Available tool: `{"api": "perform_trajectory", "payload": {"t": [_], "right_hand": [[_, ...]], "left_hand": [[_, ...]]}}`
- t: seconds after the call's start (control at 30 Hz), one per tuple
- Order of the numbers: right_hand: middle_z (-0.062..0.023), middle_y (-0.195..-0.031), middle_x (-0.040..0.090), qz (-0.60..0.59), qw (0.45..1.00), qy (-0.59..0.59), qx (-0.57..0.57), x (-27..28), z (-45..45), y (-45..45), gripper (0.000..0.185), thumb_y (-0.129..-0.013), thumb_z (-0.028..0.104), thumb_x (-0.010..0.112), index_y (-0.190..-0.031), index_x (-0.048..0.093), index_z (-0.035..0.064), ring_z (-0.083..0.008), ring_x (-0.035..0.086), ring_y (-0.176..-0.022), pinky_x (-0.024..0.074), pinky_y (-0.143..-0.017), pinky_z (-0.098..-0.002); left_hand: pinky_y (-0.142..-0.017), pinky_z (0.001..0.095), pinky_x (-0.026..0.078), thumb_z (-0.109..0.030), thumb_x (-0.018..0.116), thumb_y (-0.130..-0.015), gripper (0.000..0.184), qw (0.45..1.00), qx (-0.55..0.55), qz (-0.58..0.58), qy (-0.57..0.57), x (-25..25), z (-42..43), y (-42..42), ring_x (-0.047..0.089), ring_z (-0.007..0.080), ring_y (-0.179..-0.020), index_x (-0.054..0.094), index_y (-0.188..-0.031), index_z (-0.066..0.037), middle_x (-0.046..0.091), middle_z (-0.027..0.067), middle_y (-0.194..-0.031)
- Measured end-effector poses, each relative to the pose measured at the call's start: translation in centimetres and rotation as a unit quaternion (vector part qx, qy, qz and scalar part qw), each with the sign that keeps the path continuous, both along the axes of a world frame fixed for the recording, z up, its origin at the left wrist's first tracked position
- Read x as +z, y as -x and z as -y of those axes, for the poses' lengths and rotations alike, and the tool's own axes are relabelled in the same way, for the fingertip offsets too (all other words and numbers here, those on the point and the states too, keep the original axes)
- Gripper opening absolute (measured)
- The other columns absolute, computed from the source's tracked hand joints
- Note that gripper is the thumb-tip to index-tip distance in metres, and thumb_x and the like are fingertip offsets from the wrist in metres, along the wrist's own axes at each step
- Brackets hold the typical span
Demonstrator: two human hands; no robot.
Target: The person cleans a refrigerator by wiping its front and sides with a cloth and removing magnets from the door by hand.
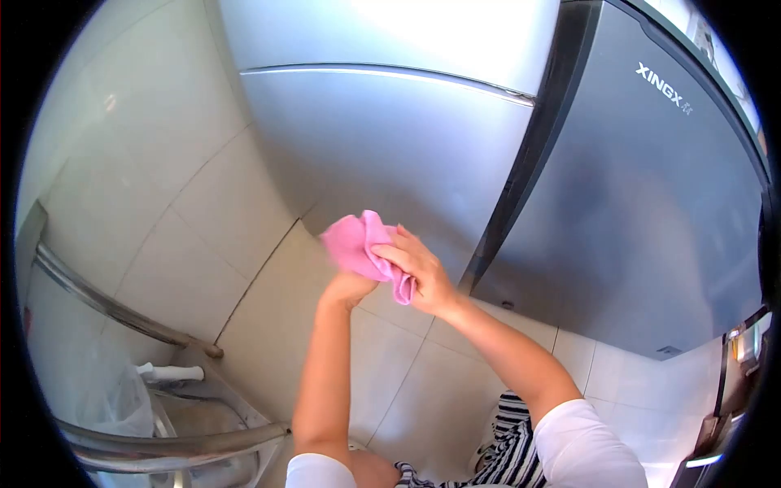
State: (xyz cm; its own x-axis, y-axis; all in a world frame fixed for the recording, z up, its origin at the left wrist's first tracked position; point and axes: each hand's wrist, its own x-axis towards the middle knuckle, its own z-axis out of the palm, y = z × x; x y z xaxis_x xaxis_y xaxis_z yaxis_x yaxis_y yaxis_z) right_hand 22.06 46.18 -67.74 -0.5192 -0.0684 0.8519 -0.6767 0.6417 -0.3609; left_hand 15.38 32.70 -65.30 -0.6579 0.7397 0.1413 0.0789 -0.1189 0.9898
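A crumpled pink cloth (pixel 358 242) is bunched between my two hands, in front of a silver refrigerator (pixel 390 138). My right hand (pixel 421 272) is closed on the cloth's right side, its fingers curled over the folds. From below, my left hand (pixel 351 286) holds the cloth; its fingers are mostly hidden behind the fabric. One fold hangs down between the hands. The cloth appears apart from the refrigerator door.
A dark grey appliance (pixel 626 187) with a brand label stands right of the refrigerator. On the left are a tiled wall (pixel 146 146) and a metal rack (pixel 179 447) with a clear plastic bag (pixel 114 390) and a white handle (pixel 172 372). Light tiles cover the floor (pixel 390 358).
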Motion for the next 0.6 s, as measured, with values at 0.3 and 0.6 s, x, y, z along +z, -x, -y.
{"api": "perform_trajectory", "payload": {"t": [0.3,0.6], "right_hand": [[-0.0241,-0.133,0.050,-0.204,0.927,-0.104,-0.298,7.7,-7.0,-1.3,0.037,-0.083,0.004,0.060,-0.119,0.058,-0.0021,-0.0388,0.048,-0.123,0.0316,-0.107,-0.0482],[-0.0094,-0.147,0.040,0.005,0.840,-0.363,-0.403,2.0,-9.7,4.7,0.065,-0.078,0.008,0.053,-0.141,0.042,0.0144,-0.0269,0.038,-0.135,0.0236,-0.112,-0.0468]], "left_hand": [[-0.092,0.0296,0.049,-0.019,0.053,-0.096,0.032,0.984,0.140,0.105,-0.033,2.2,4.6,3.4,0.060,0.0173,-0.104,0.057,-0.123,-0.003,0.062,0.0100,-0.118],[-0.091,0.0285,0.050,-0.012,0.051,-0.095,0.035,0.934,0.246,0.219,-0.138,1.9,2.2,3.7,0.060,0.0178,-0.103,0.051,-0.127,0.000,0.059,0.0125,-0.121]]}}
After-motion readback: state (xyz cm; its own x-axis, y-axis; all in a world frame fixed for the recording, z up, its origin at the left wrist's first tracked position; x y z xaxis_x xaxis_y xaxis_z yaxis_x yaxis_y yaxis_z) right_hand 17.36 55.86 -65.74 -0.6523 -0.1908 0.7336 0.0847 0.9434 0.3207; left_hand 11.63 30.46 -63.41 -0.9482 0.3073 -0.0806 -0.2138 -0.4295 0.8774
